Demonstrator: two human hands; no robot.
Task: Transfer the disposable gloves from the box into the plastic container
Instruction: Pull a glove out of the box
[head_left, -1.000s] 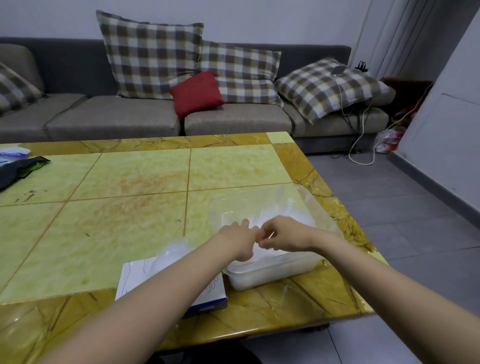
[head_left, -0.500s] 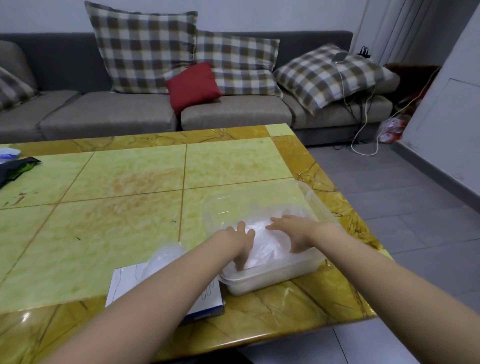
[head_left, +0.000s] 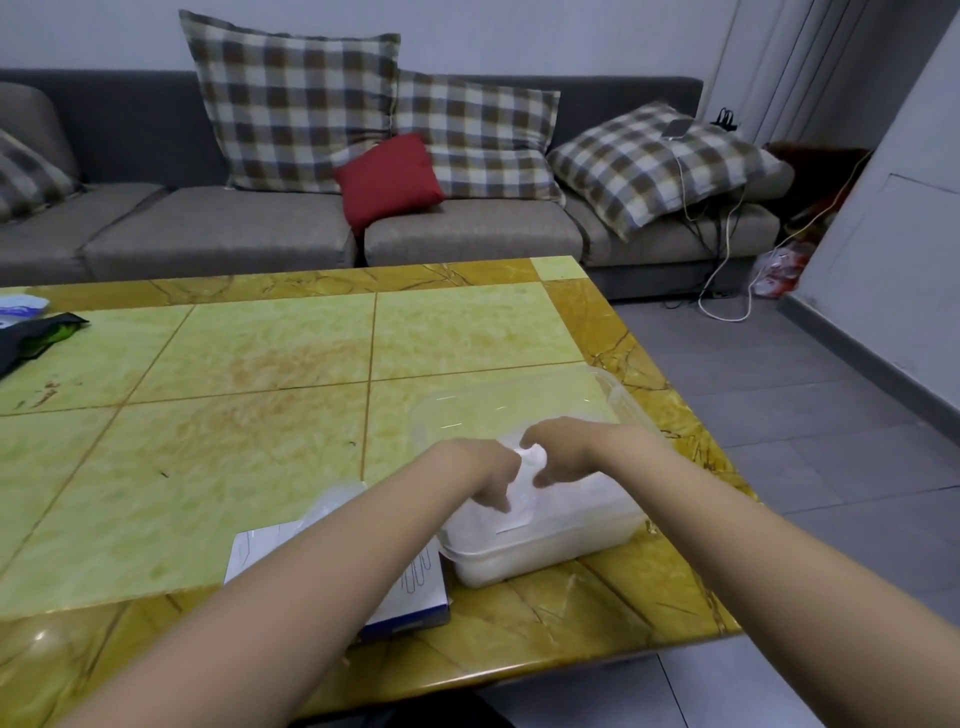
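A clear plastic container (head_left: 545, 553) stands near the table's front right corner, filled with thin white disposable gloves (head_left: 582, 499). Its clear lid (head_left: 498, 405) stands open behind it. My left hand (head_left: 480, 470) and my right hand (head_left: 563, 452) are both over the container, fingers curled down, pinching a glove between them above the pile. The white and blue glove box (head_left: 415, 597) lies flat just left of the container, mostly hidden under my left forearm, with a bit of clear glove (head_left: 332, 501) sticking out of it.
The yellow tiled table (head_left: 234, 395) stretches left and back. A dark pouch (head_left: 31, 335) and a white packet (head_left: 18, 306) lie at its far left edge. Behind is a grey sofa (head_left: 208, 228) with checked and red cushions; cables trail on the floor at right.
Half a second ago both hands pressed flat on the gloves in the container. Now the fingers have curled and drawn together, pinching a glove up from the pile.
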